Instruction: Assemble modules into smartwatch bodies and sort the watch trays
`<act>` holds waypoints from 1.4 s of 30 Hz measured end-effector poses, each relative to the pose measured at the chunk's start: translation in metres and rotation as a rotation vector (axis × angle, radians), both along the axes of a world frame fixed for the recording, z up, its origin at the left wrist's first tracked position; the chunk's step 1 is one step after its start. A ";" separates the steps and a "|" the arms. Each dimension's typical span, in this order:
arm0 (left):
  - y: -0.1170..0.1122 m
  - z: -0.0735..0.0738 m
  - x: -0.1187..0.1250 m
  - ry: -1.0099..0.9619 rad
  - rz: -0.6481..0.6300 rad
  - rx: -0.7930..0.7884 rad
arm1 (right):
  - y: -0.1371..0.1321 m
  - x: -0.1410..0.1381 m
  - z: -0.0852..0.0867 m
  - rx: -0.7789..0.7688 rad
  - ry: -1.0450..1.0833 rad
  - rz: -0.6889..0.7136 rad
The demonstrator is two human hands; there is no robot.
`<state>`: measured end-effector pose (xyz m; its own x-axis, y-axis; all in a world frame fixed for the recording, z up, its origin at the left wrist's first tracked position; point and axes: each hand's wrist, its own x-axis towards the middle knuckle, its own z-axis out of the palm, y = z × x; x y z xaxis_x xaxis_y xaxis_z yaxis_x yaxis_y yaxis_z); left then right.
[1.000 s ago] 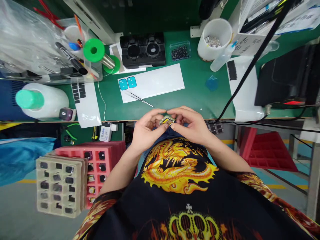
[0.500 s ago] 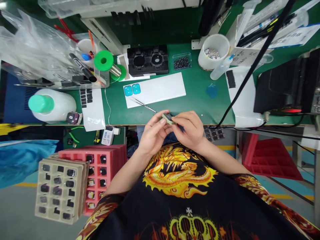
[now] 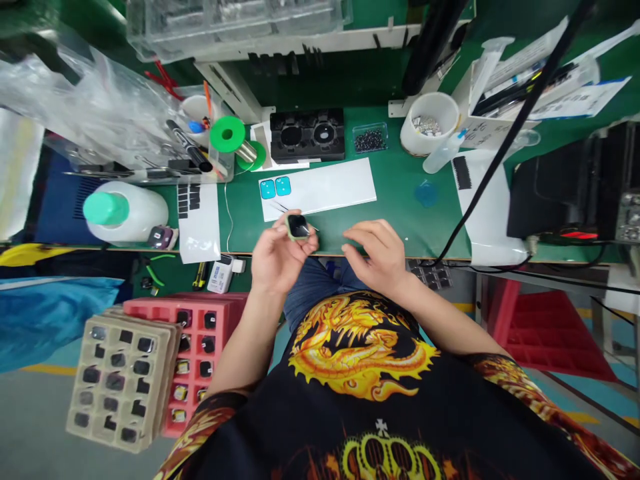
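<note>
Our left hand (image 3: 274, 259) pinches the case (image 3: 299, 227) only lightly, our right hand (image 3: 377, 257) is open and empty; the case may slip past the worktop (image 3: 400, 200) edge.

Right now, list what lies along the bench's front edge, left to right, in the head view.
White plastic bottle with green cap → white sheet bearing black strips → left hand gripping a small green-rimmed dark case → open right hand → black box with red light.

Left hand (image 3: 277, 257) raised, fingertips pinched shut. Right hand (image 3: 377, 257) apart from it, fingers loosely curled, palm down.
</note>
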<state>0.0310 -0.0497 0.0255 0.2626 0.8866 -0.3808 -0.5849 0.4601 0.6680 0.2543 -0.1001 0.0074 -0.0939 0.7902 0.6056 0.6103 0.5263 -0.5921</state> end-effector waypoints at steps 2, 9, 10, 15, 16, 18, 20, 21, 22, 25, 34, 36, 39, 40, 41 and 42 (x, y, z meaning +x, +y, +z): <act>0.013 -0.005 -0.019 -0.007 0.068 0.030 | 0.005 0.001 -0.001 -0.060 -0.030 -0.001; 0.032 -0.015 -0.041 -0.046 0.134 0.086 | 0.035 -0.023 -0.006 -0.189 -0.144 0.119; 0.032 -0.016 -0.039 -0.054 0.136 0.096 | 0.039 -0.026 -0.008 -0.199 -0.161 0.145; 0.031 -0.018 -0.034 -0.083 0.160 0.129 | 0.050 -0.027 -0.013 -0.252 -0.158 0.253; 0.031 -0.019 -0.035 -0.091 0.158 0.137 | 0.051 -0.025 -0.014 -0.251 -0.138 0.261; 0.031 -0.020 -0.035 -0.105 0.154 0.148 | 0.054 -0.022 -0.014 -0.246 -0.094 0.269; 0.032 -0.021 -0.036 -0.115 0.156 0.145 | 0.057 -0.020 -0.012 -0.259 -0.055 0.268; 0.033 -0.021 -0.036 -0.120 0.158 0.141 | 0.058 -0.019 -0.011 -0.269 -0.039 0.268; 0.033 -0.022 -0.036 -0.125 0.158 0.137 | 0.059 -0.019 -0.010 -0.280 -0.028 0.267; 0.035 -0.024 -0.035 -0.157 0.144 0.137 | 0.060 -0.018 -0.007 -0.304 -0.006 0.270; 0.043 -0.030 -0.041 -0.373 0.071 0.218 | 0.066 -0.016 -0.006 -0.358 -0.039 0.196; 0.043 -0.031 -0.042 -0.396 0.060 0.241 | 0.065 -0.019 -0.007 -0.401 0.019 0.132; 0.042 -0.033 -0.043 -0.405 0.039 0.239 | 0.064 -0.022 -0.009 -0.480 0.162 0.019; 0.042 -0.033 -0.043 -0.408 0.037 0.237 | 0.063 -0.023 -0.009 -0.492 0.196 0.001; 0.043 -0.033 -0.043 -0.412 0.037 0.239 | 0.063 -0.023 -0.010 -0.498 0.215 -0.005; 0.043 -0.033 -0.043 -0.417 0.037 0.243 | 0.064 -0.023 -0.010 -0.501 0.225 -0.009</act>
